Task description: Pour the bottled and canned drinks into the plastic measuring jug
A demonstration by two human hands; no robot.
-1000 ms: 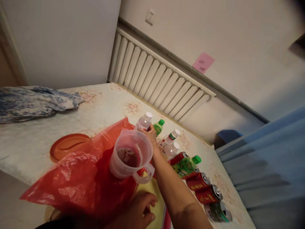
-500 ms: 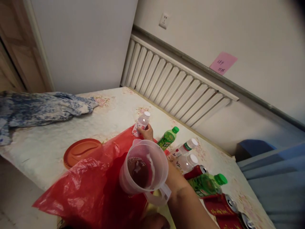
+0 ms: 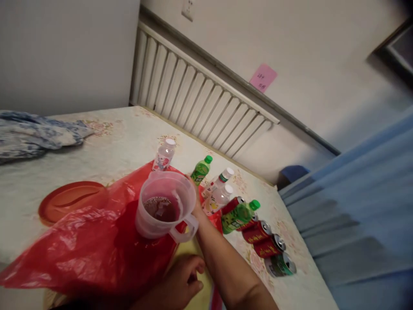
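Note:
A translucent plastic jug [image 3: 149,221] with brown liquid in it stands on a red plastic bag [image 3: 97,252]. My right hand [image 3: 194,187] reaches past the jug to the base of a green-capped green bottle [image 3: 200,171]; the jug hides most of its fingers. Left of that hand, a clear white-capped bottle [image 3: 164,156] with a pink-red label stands free behind the jug. My left hand [image 3: 182,275] is low in front of the jug, loosely curled, with a gap between thumb and forefinger and nothing visible in it.
Right of the jug stand white-capped bottles [image 3: 217,201], another green-capped bottle [image 3: 237,217], red cans [image 3: 257,232] and a green can [image 3: 279,265]. An orange-red lid [image 3: 69,200] lies left, near a blue-white cloth [image 3: 38,137]. A radiator [image 3: 193,94] borders the table.
My right hand has let go of the pink-labelled bottle and moved right to the green-capped bottle. My left hand shows more fully. The view has swung right.

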